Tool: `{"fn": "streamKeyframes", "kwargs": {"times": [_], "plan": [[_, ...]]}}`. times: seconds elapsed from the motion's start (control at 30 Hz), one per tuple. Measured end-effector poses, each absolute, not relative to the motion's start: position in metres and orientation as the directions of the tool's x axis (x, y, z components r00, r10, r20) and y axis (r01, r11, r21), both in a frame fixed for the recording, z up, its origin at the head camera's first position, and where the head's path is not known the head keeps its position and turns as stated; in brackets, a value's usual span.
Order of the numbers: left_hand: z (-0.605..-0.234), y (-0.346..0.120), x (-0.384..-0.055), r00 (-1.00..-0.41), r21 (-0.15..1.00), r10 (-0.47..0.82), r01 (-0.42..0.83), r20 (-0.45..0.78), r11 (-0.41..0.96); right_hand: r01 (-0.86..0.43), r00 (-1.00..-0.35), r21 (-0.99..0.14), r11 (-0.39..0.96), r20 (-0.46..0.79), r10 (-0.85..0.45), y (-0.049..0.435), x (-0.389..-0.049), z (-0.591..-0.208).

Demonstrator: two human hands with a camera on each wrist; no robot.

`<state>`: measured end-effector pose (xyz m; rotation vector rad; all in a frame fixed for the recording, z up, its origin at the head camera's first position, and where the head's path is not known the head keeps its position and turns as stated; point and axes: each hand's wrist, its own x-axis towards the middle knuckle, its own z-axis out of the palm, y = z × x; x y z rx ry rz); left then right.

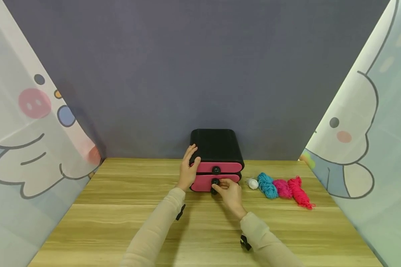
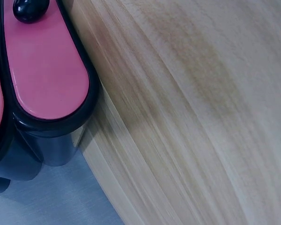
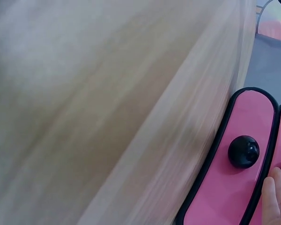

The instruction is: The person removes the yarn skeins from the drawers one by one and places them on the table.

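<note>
A black box [image 1: 216,144] with pink drawer fronts stands at the back of the table. Its round black knobs form a column. My left hand [image 1: 188,171] rests against the box's upper left front corner, fingers extended along the side and thumb at the front. Just below the top knob [image 1: 216,170], thumb and fingers of my right hand [image 1: 232,194] pinch the second knob [image 1: 215,181]. The lowest knob [image 3: 243,151] is untouched in the right wrist view, where a few fingertips [image 3: 269,197] show beside its neighbour. The left wrist view shows a rounded pink drawer end [image 2: 51,79].
Right of the box lie a small white ball of yarn [image 1: 252,183], a blue skein [image 1: 267,185], a magenta skein [image 1: 282,188] and a red-pink skein [image 1: 300,193]. A grey backdrop [image 1: 204,74] rises behind the wooden table [image 1: 127,196]. Cartoon-printed curtains hang on both sides.
</note>
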<state>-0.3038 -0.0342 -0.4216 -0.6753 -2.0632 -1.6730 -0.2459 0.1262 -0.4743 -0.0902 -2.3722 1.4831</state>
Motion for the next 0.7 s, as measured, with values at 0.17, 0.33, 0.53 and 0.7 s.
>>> {"fn": "streamKeyframes", "kwargs": {"times": [0.17,0.33,0.53,0.7], "plan": [[-0.4215,-0.0344,-0.3038,-0.802,0.786,0.118,0.598,0.586,0.159,-0.145,-0.936,-0.880,0.453,0.270,0.225,0.1256,-0.2465,-0.4725],[-0.4210,-0.0356,-0.3028,-0.806,0.792,0.118,0.592,0.580,0.150,-0.128,-0.941,-0.882,0.453,0.252,0.224,0.1250,-0.2479,-0.4712],[-0.4202,-0.0350,-0.3024,-0.805,0.791,0.120,0.593,0.581,0.150,-0.106,-0.947,-0.890,0.443,0.226,0.228,0.1256,-0.2488,-0.4712],[-0.4206,-0.0344,-0.3039,-0.804,0.790,0.120,0.594,0.582,0.153,-0.121,-0.944,-0.890,0.440,0.240,0.226,0.1260,-0.2499,-0.4721]]}}
